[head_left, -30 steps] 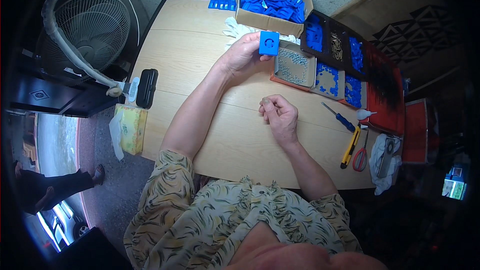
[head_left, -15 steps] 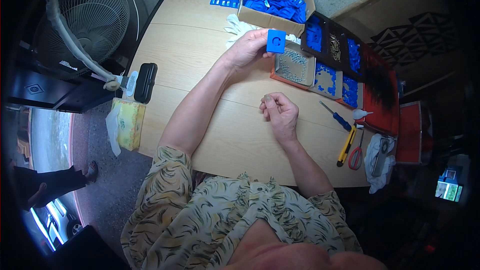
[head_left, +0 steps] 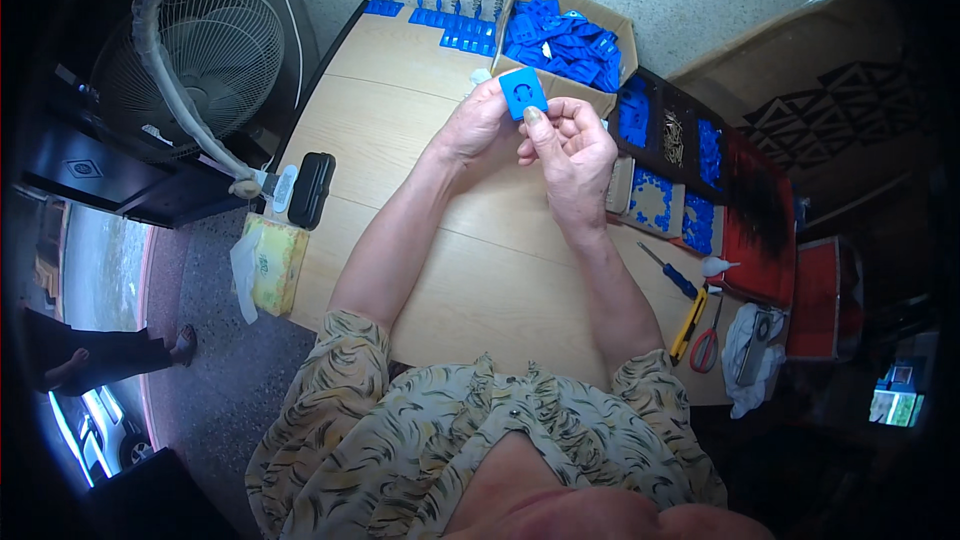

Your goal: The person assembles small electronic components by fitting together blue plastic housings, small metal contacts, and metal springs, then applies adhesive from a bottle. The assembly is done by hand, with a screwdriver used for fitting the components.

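Note:
A flat blue square plastic piece (head_left: 518, 90) with a round, C-like cutout is held up above the table. My left hand (head_left: 472, 126) grips it from the left side, fingers mostly behind it. My right hand (head_left: 577, 156) is closed at its lower right corner, with the thumb over the edge and the other fingers curled. Whether something small is also pinched there I cannot make out. Just beyond both hands stands a cardboard box (head_left: 578, 88) heaped with similar blue plastic pieces.
Right of my hands are a dark compartment tray (head_left: 652, 112) and a small tray of blue bits (head_left: 634, 212). Nearer lie a screwdriver (head_left: 680, 281), yellow cutter (head_left: 688, 328) and red-handled scissors (head_left: 705, 348). Blue pieces with springs (head_left: 467, 38) line the far edge. At left are a black case (head_left: 313, 190) and fan (head_left: 215, 60).
My right hand has moved up and away from me to meet the blue square piece. The piece has tilted and come slightly left with my left hand. The whole view has shifted a little.

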Tool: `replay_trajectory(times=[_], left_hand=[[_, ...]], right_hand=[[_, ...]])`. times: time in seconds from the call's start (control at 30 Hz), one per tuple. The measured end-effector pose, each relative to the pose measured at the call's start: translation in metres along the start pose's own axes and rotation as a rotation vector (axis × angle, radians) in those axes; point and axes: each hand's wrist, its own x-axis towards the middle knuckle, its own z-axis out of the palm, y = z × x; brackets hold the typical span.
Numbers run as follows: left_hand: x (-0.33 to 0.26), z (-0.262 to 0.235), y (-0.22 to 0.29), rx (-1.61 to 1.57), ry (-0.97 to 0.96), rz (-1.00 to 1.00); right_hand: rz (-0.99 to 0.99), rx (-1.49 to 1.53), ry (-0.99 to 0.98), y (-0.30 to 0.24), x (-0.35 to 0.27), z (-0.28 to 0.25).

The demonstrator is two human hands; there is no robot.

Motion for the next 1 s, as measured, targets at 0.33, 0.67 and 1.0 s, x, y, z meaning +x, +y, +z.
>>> replay_trajectory(times=[0.33, 0.67, 1.0], left_hand=[[-0.002, 0.02, 0.018, 0.081, 0.121, 0.019], [0.001, 0.039, 0.032, -0.04, 0.235, 0.04], [-0.002, 0.055, 0.041, 0.219, 0.334, 0.14]], right_hand=[[-0.066, -0.036, 0.052, 0.0, 0.025, 0.001], [-0.589, -0.38, 0.231, -0.003, 0.034, -0.016], [-0.425, -0.296, 0.171, -0.01, 0.027, -0.018]])
